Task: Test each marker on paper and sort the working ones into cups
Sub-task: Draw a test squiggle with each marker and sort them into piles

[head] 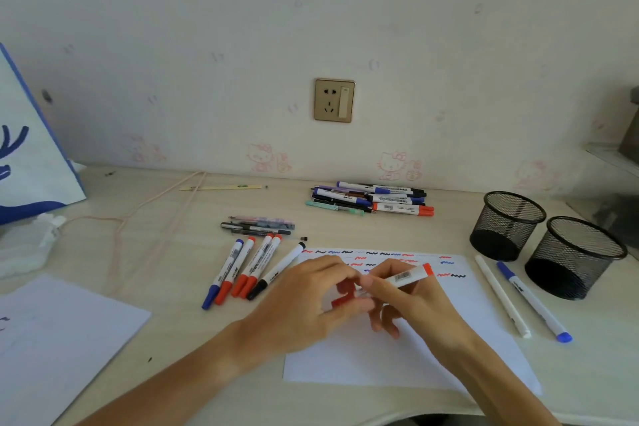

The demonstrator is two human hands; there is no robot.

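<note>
currently, in the head view, i see my right hand (411,301) closed around a white marker with a red end (404,276), held just above the white test sheet with coloured squiggles (397,356). my left hand (304,301) pinches a red cap (342,294) at the marker's tip; whether cap and tip touch, i cannot tell. two black mesh cups (508,225) stand to the right, near two markers (532,301) lying beside the sheet.
</note>
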